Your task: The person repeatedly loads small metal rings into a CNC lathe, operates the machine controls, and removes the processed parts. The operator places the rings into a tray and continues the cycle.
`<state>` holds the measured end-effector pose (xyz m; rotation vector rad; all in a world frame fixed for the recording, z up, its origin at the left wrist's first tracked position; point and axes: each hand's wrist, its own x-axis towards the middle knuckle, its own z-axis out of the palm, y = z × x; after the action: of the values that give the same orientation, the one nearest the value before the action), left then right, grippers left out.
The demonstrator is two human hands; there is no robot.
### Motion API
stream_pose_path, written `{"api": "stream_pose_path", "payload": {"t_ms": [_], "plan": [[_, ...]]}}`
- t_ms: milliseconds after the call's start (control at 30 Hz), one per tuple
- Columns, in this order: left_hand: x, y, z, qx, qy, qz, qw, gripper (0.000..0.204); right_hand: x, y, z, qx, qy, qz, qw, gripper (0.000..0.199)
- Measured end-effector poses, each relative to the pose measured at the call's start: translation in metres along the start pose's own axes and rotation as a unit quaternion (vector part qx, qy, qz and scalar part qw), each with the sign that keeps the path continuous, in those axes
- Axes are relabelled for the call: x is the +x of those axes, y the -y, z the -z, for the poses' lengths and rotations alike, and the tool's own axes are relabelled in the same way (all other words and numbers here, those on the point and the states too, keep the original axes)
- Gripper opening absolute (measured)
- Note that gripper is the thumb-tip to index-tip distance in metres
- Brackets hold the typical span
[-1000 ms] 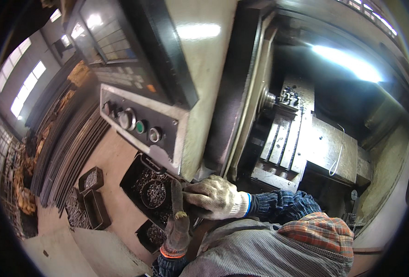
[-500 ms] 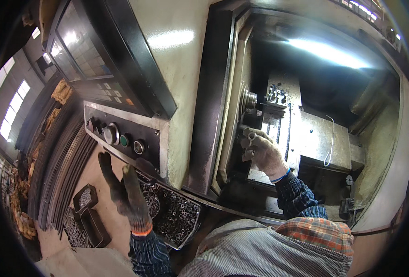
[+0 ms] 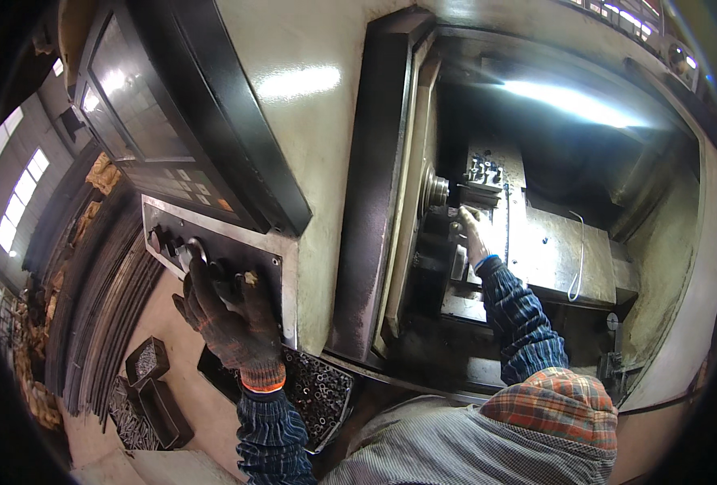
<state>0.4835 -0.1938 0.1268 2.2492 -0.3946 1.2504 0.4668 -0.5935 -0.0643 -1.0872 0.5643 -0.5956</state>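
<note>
While the right hand [image 3: 475,232] works inside, the left hand [image 3: 233,319] covers the control panel [image 3: 266,260]

Head view: the right hand is just beside the spindle [image 3: 437,191], fingers drawn together; whether they pinch anything, I cannot tell. Fingers spread, the left hand lies by the round knob [image 3: 184,255]; contact is unclear. Small metal rings [image 3: 322,396] sit below the panel. This looks like close work at the spindle; a next move seems to call for steady fingers there.
</note>
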Motion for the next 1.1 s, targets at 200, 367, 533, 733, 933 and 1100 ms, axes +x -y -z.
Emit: {"api": "stream_pose_path", "payload": {"t_ms": [200,367,533,733,933,1100], "plan": [[-0.005,0.005,0.001,-0.037,0.001,0.018,0.999,0.066,0.067,-0.022,-0.004,-0.065,-0.045,0.017,0.997,0.039],[0.002,0.008,0.002,-0.062,-0.002,-0.005,0.998,0.062,0.102,-0.032,-0.006,-0.04,-0.034,0.012,0.999,0.043],[0.002,0.005,0.006,-0.039,0.007,-0.009,0.999,0.055,0.113,-0.03,-0.014,0.098,-0.044,-0.071,0.992,0.041],[0.0,0.007,0.002,-0.015,0.006,-0.013,1.0,0.062,0.122,-0.031,-0.013,0.153,-0.031,-0.089,0.984,0.034],[0.0,0.008,-0.005,-0.084,0.016,0.019,0.996,0.073,0.127,-0.041,-0.002,0.114,-0.048,-0.065,0.99,0.029],[-0.002,0.011,-0.004,-0.095,0.005,0.022,0.995,0.073,0.114,-0.041,0.007,-0.031,-0.02,0.032,0.999,0.039]]}}
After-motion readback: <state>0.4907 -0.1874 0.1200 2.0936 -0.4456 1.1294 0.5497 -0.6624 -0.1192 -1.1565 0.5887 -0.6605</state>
